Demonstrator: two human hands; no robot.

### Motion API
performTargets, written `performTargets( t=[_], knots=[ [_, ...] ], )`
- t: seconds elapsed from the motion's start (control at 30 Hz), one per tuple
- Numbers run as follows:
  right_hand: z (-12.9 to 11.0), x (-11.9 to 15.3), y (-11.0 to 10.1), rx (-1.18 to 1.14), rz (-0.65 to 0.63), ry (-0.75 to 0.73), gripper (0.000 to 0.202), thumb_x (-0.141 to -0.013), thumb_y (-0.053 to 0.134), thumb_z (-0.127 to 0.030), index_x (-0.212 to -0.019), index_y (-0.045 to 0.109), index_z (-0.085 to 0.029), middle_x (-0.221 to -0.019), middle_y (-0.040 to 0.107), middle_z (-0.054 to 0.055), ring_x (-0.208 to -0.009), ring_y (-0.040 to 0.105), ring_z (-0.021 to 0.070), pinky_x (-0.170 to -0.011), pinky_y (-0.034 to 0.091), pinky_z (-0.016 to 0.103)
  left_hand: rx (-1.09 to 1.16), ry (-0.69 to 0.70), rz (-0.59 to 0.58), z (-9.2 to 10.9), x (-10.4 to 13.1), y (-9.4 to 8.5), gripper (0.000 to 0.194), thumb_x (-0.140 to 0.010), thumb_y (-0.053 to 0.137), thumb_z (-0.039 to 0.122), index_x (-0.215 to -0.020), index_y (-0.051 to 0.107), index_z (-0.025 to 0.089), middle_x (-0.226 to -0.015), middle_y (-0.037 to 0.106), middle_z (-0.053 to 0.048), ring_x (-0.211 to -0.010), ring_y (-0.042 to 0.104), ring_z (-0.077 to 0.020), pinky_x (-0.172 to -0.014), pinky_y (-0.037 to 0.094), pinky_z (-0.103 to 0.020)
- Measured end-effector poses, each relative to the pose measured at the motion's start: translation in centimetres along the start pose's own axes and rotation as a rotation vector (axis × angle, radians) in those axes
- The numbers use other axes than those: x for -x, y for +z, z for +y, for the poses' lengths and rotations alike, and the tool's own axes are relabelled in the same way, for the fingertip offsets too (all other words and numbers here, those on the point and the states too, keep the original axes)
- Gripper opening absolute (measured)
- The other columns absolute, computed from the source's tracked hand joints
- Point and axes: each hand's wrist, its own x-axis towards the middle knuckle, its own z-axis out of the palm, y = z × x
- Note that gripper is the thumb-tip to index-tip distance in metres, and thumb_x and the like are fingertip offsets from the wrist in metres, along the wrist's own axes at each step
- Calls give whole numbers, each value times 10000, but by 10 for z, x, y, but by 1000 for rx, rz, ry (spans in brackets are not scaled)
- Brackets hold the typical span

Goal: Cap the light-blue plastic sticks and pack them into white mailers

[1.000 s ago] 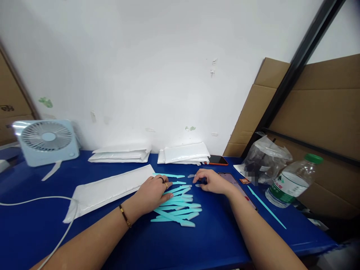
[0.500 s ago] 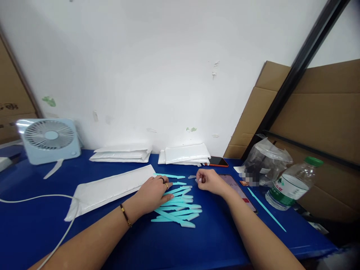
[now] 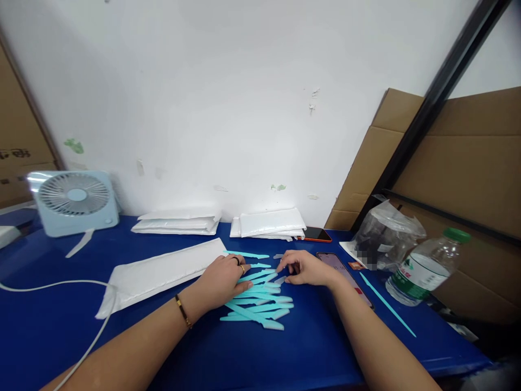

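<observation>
Several turquoise eyebrow razors (image 3: 264, 307) lie in a loose fan on the blue table, their pale tips toward the right. My left hand (image 3: 226, 277) rests over the handle ends, fingers extended and thumb lying across a razor. What is under its palm is hidden. At the tips of the upper razors is my right hand (image 3: 303, 267), index finger and thumb apart, with a clear blade cover (image 3: 280, 280) close to the thumb tip. Another small clear piece (image 3: 278, 256) lies just above the right fingers. Left of my left hand lies a white padded mailer (image 3: 158, 274).
Stacked white mailers (image 3: 271, 222) stand against the wall. Right of my hand are a lit phone (image 3: 345, 277), a single razor (image 3: 386, 304), a clear plastic bag (image 3: 380, 233) and a water bottle (image 3: 425, 269). A fan (image 3: 75, 203) and a white cable (image 3: 61, 282) are at left.
My right hand has moved slightly down toward the razor tips, and its pinched fingers have opened. My left hand stays on the razors.
</observation>
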Motion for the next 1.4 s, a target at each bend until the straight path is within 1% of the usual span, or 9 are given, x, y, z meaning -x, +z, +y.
performTargets(
  t=[0.13, 0.3, 0.57, 0.7, 0.77, 0.9, 1.1, 1.3, 1.4],
  knots=[
    [10, 1, -2, 17, -32, 71, 149, -674, 660, -291, -769, 712, -189, -776, 635, 30, -634, 566, 121, -566, 433, 212, 16, -8, 4, 0, 0, 0, 526, -850, 307, 567, -1164, 570, 237, -1037, 592, -87, -951, 536, -228, -804, 405, -342],
    [25, 0, -5, 112, 131, 267, 112, -666, 625, -221, -731, 699, -166, -657, 658, 22, -585, 568, 129, -534, 410, 211, 13, -5, -8, 0, 0, -1, 511, -850, 330, 550, -1168, 568, 229, -1037, 594, -88, -947, 536, -231, -810, 410, -344],
    [15, -18, 23, 84, 214, 134, 108, -702, 612, -241, -714, 704, -185, -698, 666, 16, -590, 564, 120, -527, 384, 208, 122, 36, -21, 5, -1, 1, 526, -840, 361, 555, -1218, 525, 227, -1121, 575, -87, -1030, 516, -231, -843, 423, -324],
    [16, -18, 24, 69, 182, 91, 122, -724, 602, -253, -716, 706, -190, -725, 661, 21, -593, 560, 120, -533, 388, 210, 195, 65, -49, 5, 0, 2, 543, -846, 349, 558, -1261, 477, 233, -1185, 554, -84, -1066, 507, -220, -863, 420, -309],
    [19, -17, 21, 79, 203, 67, 141, -744, 593, -275, -768, 709, -199, -752, 656, 23, -622, 562, 122, -566, 403, 215, 187, 61, -48, 5, 0, 3, 560, -849, 336, 565, -1302, 423, 248, -1268, 506, -77, -1122, 478, -225, -904, 398, -324],
    [30, -18, 14, 186, 359, 88, 179, -749, 597, -260, -885, 703, -211, -859, 636, 37, -692, 557, 129, -662, 427, 243, 92, 3, 18, 1, -2, 7, 610, -847, 298, 595, -1350, 343, 254, -1430, 319, -73, -1290, 302, -254, -1024, 272, -394],
    [41, -29, 20, 185, 359, 93, 130, -748, 598, -217, -807, 714, -205, -805, 626, 28, -681, 558, 121, -648, 427, 231, 66, 12, -40, -7, -5, 15, 611, -861, 247, 594, -1347, 344, 237, -1384, 400, -87, -1275, 348, -230, -1044, 228, -401],
    [33, -35, 30, 145, 332, 36, 122, -760, 594, -237, -792, 701, -186, -797, 623, 31, -649, 550, 112, -622, 423, 225, 114, 59, -38, -1, -6, 14, 619, -851, 268, 606, -1338, 367, 236, -1395, 384, -84, -1284, 337, -241, -1031, 266, -384],
    [28, -35, 31, 146, 314, 60, 135, -765, 587, -258, -786, 696, -181, -787, 624, 36, -652, 554, 121, -631, 428, 240, 137, 45, -76, 3, -7, 9, 710, -808, 291, 663, -1356, 340, 214, -1397, 376, -100, -1273, 350, -262, -1017, 290, -380]
  ],
)
